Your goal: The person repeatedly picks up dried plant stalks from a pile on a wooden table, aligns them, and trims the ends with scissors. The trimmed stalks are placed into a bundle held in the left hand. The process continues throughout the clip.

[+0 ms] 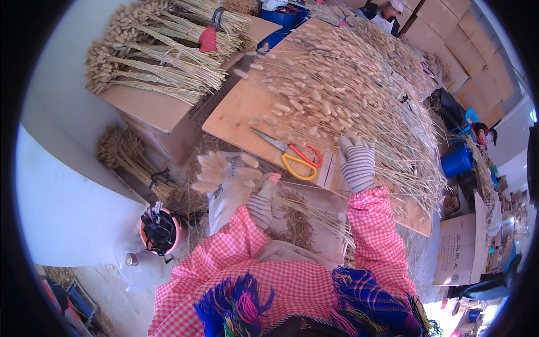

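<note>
In a striped fingerless glove, my left hand [262, 201] is closed around a small bunch of dried bunny-tail grass [223, 172]; its fluffy heads point left and its stems trail to the lower right. My right hand [357, 163], gloved alike, rests at the near edge of a wide layer of loose dried grass stems [391, 147] on a wooden board [231, 111]. Its fingertips touch the stems; whether they grip any is unclear. Scissors [290, 156] with one red and one yellow handle lie on the board between my hands, blades toward the upper left.
Tied grass bundles [168, 63] lie on a cardboard box [143, 105] at the upper left. Below are another bundle [143, 164] and a pink bucket [160, 231] of black ties. A person [383, 17] is at the far end. A blue bucket [457, 161] and carton [457, 252] stand right.
</note>
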The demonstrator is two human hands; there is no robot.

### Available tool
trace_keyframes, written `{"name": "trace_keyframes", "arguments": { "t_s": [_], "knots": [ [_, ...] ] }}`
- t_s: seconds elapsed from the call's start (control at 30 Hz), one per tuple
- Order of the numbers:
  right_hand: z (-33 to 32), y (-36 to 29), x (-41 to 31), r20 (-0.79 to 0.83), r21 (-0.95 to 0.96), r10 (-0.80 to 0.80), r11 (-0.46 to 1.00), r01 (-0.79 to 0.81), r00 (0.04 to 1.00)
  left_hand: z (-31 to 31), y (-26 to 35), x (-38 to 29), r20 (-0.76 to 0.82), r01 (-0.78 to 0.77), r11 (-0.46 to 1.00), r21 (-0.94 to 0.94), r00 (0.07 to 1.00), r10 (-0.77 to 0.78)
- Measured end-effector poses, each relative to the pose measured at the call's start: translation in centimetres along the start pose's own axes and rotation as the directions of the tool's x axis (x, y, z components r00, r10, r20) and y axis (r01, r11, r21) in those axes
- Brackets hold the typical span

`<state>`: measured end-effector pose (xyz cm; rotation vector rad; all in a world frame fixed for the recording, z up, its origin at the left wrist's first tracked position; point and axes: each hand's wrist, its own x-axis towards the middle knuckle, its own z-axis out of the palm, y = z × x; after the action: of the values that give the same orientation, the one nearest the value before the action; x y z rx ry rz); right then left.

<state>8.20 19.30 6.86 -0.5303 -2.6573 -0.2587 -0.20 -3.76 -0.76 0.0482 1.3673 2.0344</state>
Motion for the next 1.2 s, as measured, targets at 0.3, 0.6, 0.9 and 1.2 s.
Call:
{"name": "trace_keyframes", "arguments": {
  "t_s": [0.3, 0.6, 0.9, 1.2],
  "knots": [
    [2.0, -5.1, 2.2, 0.184, -0.034, -0.077, 0.996, 0.085, 0.98, -1.7, -1.7, 1.7, -0.02, 0.26, 0.966, -0.014, 0.965, -0.26],
    [1.9, 0.4, 1.6, 0.169, -0.055, 0.017, 0.998, -0.008, 0.985, -0.7, -0.6, 0.0, 0.039, 0.039, 0.999, 0.033, 0.998, -0.041],
    [1.1, 2.7, -0.2, -0.22, 0.055, -0.04, 0.997, 0.053, 0.975, -1.4, -0.5, 0.7, 0.08, 0.098, 0.979, 0.177, 0.99, -0.113],
    [1.5, 3.0, -1.0, 0.147, -0.11, 0.144, 0.986, -0.129, 0.979, 0.3, 0.3, -0.3, 0.028, 0.092, 0.996, -0.018, 0.995, -0.092]
  ]
}}
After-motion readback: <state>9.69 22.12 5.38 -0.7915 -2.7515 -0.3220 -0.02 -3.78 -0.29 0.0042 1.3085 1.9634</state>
